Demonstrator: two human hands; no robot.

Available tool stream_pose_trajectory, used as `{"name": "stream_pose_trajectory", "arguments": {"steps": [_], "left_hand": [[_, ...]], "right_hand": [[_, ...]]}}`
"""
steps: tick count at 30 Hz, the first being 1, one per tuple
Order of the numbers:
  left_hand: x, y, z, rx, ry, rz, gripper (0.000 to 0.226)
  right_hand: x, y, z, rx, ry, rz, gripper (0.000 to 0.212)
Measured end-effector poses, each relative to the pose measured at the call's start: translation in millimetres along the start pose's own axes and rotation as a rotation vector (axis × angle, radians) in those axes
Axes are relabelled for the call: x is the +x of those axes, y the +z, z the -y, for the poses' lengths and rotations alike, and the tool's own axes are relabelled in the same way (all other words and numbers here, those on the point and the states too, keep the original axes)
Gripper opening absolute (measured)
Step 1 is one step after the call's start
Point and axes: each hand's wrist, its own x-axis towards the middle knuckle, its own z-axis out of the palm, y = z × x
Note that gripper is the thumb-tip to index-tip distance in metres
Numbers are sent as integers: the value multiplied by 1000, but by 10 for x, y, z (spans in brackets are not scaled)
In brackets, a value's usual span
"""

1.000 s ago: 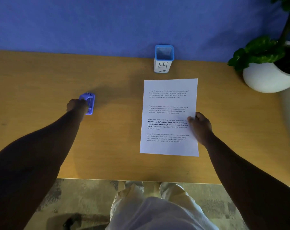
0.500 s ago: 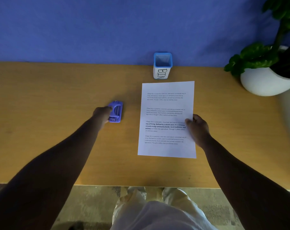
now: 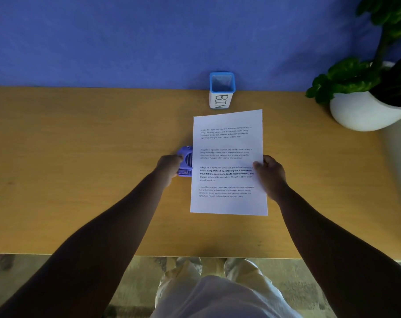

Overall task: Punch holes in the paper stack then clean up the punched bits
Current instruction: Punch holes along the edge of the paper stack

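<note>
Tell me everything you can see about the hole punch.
The hole punch is small, purple-blue and looks like plastic, with a dark ribbed patch on top. It lies flat on the wooden table, against the left edge of the paper, about halfway along it; its right side is hidden by the sheet. The left hand holds it from the left.

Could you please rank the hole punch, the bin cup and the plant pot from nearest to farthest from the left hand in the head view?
1. The hole punch: gripped by the left hand, at the paper's left edge.
2. The bin cup: farther back, near the wall.
3. The plant pot: far right corner.
</note>
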Motion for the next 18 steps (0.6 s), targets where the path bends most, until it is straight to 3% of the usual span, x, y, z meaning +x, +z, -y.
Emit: {"name": "stream_pose_trajectory", "arguments": {"steps": [18], "left_hand": [[-5, 171, 53, 124, 80, -29, 28]], "right_hand": [[108, -62, -79, 33, -3, -70, 20]]}}
